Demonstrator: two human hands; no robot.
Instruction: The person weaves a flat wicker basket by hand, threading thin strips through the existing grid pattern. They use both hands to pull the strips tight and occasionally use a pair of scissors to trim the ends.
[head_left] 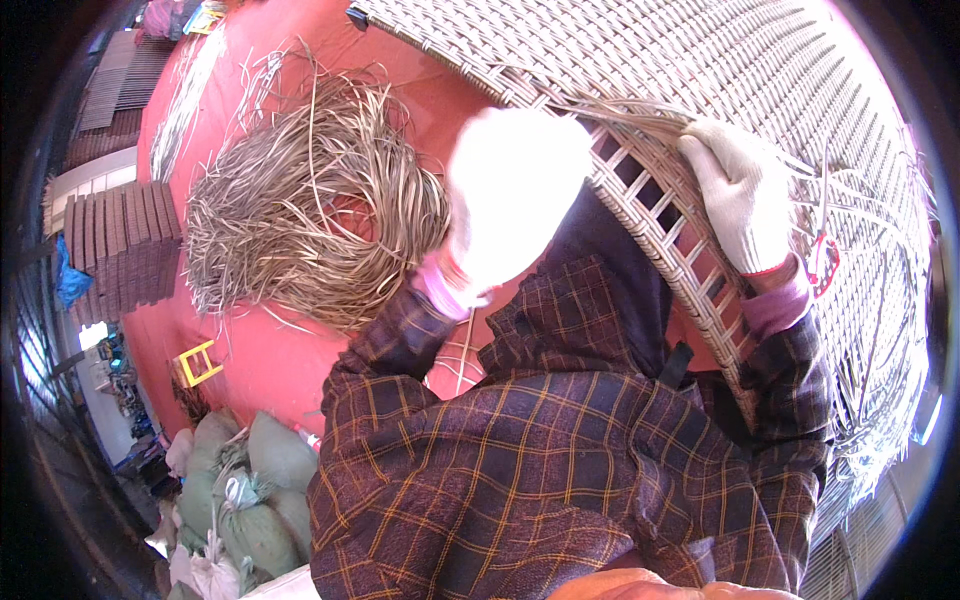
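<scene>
A large frame of light tan woven wicker (620, 50) leans across the upper right, with an openwork border of slots along its near edge. My left hand (520, 195), in a white glove, is beside that edge; glare washes out its fingers, so any grip is hidden. On the weave, my right hand (745, 195), also white-gloved, has its fingers closed at a bundle of flat wicker strands (640, 115) running along the border. Red-handled scissors (823, 265) lie against the wicker just beyond my right wrist.
A big tangled heap of tan strands (320, 200) lies on the red floor covering (270, 365) to my left. Brown slatted stacks (125, 245) stand farther left. A yellow frame-shaped object (198, 364) and stuffed green sacks (255, 500) are at the lower left.
</scene>
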